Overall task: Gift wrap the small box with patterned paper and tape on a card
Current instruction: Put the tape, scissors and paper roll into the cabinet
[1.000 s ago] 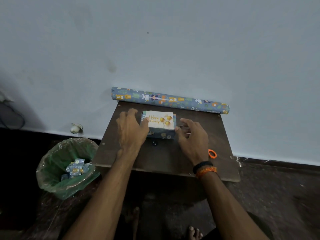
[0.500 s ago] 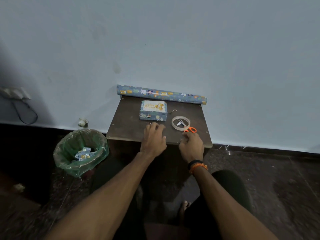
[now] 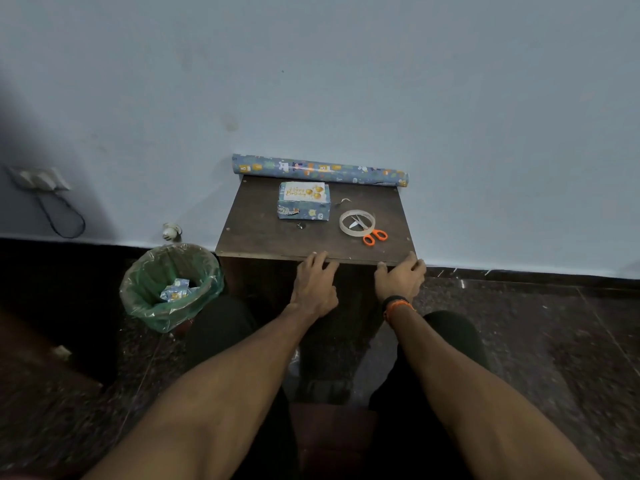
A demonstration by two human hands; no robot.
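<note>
The small box (image 3: 302, 211), wrapped in blue patterned paper, stands on the dark wooden table (image 3: 263, 233). A white birthday card (image 3: 304, 191) with gold balloons lies on its top. To its right lie a clear tape roll (image 3: 357, 222) and orange-handled scissors (image 3: 373, 235). The roll of patterned paper (image 3: 318, 169) lies along the table's back edge by the wall. My left hand (image 3: 314, 285) and my right hand (image 3: 400, 280) hold nothing; their fingertips touch the table's front edge, well apart from the box.
A bin (image 3: 171, 285) lined with a green bag holds scraps of patterned paper, left of the table. A power strip and black cable (image 3: 52, 202) hang on the wall at far left. Dark speckled floor surrounds the table; my knees are below.
Both hands have left the box and drawn back to the table's front edge. The view has pulled away from the table, so tape and scissors now show.
</note>
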